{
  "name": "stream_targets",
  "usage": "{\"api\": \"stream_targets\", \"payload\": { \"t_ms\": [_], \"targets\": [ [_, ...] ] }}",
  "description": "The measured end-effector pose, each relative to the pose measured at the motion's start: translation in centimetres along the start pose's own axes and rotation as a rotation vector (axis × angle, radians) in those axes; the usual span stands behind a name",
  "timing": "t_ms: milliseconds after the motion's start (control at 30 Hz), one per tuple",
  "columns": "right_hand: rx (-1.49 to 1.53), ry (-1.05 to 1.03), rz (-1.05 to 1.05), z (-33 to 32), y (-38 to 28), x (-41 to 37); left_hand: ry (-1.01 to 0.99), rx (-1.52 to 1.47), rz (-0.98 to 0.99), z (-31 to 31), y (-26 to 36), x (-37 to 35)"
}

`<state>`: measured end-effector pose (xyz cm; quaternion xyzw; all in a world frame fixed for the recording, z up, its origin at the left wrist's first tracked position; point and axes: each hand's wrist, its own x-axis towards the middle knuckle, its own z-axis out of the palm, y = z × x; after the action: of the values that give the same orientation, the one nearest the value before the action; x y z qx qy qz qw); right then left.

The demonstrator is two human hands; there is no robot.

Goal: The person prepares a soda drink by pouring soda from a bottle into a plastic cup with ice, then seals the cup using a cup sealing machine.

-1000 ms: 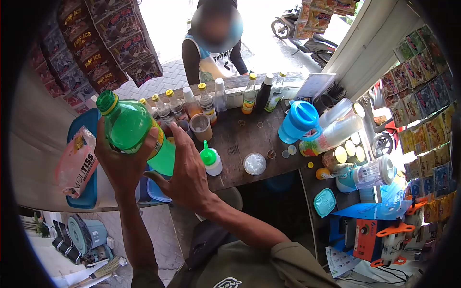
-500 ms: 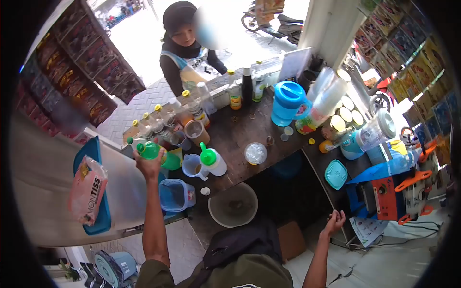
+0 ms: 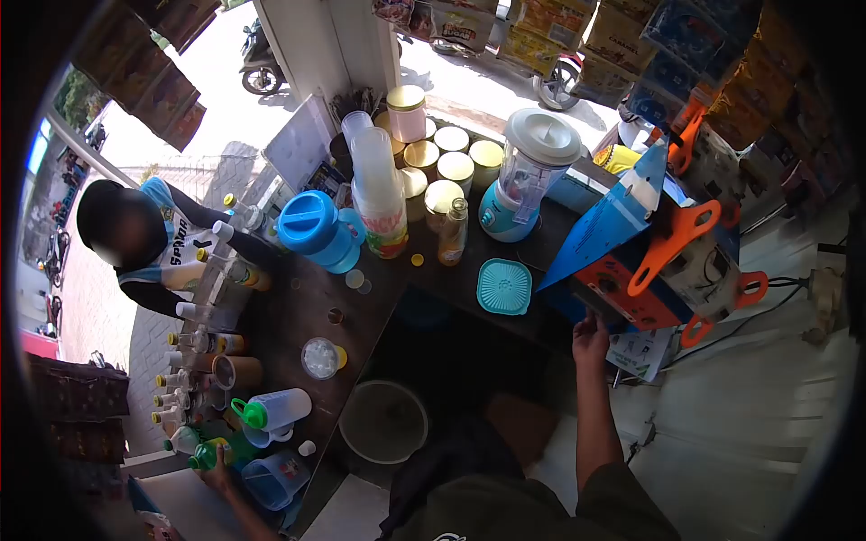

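The person wears an olive short-sleeved shirt (image 3: 523, 509) with white logo (image 3: 448, 537).

Blue lidded plastic jug (image 3: 316, 232) stood on dark wooden counter (image 3: 293, 311), centre-left of frame. Stack of clear plastic cups (image 3: 377, 189) just right; clear blender on teal base (image 3: 530, 176) further right, teal square lid (image 3: 503, 286) below it. Green plastic bottle (image 3: 219, 452) sat at lower left.

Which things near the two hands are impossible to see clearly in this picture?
Head view only.
1. Left hand: its grip on the green bottle is too small and too dark near the lens edge to judge.
2. Right hand: the fingertips are hidden under the orange machine, so touching or holding is unclear.
3. Bottle labels along the counter: too small to read.
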<state>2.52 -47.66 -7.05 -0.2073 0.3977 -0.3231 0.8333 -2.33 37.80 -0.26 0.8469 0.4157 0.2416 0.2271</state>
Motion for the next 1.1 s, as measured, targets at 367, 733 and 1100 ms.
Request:
{"api": "stream_targets", "payload": {
  "t_ms": [367, 733, 1100],
  "targets": [
    [-0.169, 0.102, 0.032, -1.1, 3.1, -8.8, -0.085, -0.142, -0.038, -0.8, 2.8, -2.2],
    [-0.175, 0.192, 0.038, -3.6, 4.2, -13.3, 0.015, -0.190, 0.067, -1.3, 3.7, -3.3],
    [-0.311, 0.243, 0.012, -4.7, 4.6, -12.1, 0.031, -0.171, 0.042, -2.0, 6.0, -6.7]
  ]
}}
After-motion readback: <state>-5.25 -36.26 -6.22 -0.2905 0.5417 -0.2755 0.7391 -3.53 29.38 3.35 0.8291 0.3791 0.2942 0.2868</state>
